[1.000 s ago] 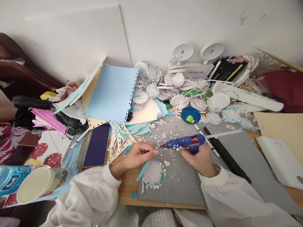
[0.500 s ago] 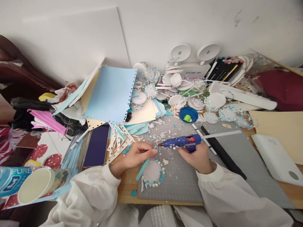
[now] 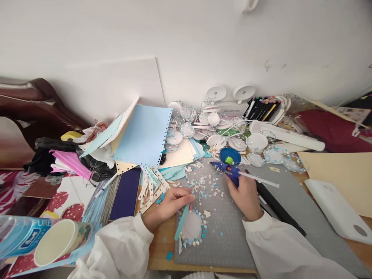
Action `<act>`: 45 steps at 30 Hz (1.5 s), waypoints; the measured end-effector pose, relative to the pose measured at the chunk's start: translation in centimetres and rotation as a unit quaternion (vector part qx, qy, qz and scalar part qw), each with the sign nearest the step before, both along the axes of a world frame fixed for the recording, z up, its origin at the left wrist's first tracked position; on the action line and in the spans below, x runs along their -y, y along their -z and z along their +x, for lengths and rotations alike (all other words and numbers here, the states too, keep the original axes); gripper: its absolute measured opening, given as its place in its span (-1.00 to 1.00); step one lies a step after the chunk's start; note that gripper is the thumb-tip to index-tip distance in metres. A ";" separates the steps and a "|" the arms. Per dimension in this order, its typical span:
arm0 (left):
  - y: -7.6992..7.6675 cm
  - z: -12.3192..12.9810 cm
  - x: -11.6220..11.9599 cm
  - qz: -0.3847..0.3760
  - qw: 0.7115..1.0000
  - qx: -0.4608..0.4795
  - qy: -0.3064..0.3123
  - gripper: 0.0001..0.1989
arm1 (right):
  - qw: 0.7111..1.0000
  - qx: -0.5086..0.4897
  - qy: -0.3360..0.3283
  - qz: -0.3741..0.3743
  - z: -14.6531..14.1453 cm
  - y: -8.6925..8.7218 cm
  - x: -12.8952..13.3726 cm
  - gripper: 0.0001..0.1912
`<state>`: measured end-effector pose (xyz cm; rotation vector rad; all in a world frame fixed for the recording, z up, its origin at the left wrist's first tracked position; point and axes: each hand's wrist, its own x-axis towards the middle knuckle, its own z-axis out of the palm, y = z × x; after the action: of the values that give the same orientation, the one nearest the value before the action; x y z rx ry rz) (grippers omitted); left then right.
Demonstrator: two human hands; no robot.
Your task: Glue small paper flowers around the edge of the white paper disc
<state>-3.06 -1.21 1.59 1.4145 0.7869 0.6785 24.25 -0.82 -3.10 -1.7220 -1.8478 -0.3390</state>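
Observation:
My left hand (image 3: 174, 203) pinches a thin teal stick (image 3: 182, 221) over the left part of the grey cutting mat (image 3: 226, 240). Just below it lies a white disc (image 3: 192, 224) ringed with small blue and cream stars. Fingers of my right hand (image 3: 244, 193) are wrapped round a blue glue gun (image 3: 229, 169), whose nozzle points left, near the blue round lid (image 3: 230, 155) with a green piece on it. A white glue stick (image 3: 263, 180) sticks out of the gun's back. Loose star cutouts (image 3: 209, 185) are scattered between my hands.
Decorated white discs (image 3: 257, 143) pile up at the back. Punched blue paper (image 3: 145, 133) leans at the left, above a dark phone (image 3: 124, 193). A paper cup (image 3: 55, 242) stands front left. Right are a black bar (image 3: 280, 209) and a white power bank (image 3: 338, 209).
The glue gun has moved up and away from my left hand, toward the blue lid. My left hand keeps its pinch on the teal stick. The camera view has tilted upward.

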 end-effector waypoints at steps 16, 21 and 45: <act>0.3 0.1 0.1 -0.088 0.992 0.052 -0.078 -0.60 | 0.972 -0.131 -0.193 -0.028 -6.3 -3.8 7.8 -0.79; 1.0 0.2 0.1 -0.110 0.982 0.075 -0.137 -0.61 | 0.933 -0.029 -0.356 -0.035 -9.3 -5.2 6.2 -0.70; -0.8 -1.5 -1.3 0.202 0.970 -0.060 0.120 -0.39 | 0.803 -0.547 -0.235 -0.031 -7.6 -4.1 2.4 -0.90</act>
<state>-4.54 0.05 2.44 1.9018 0.5731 0.5879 16.67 -3.24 0.96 -0.9971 -1.2687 0.7836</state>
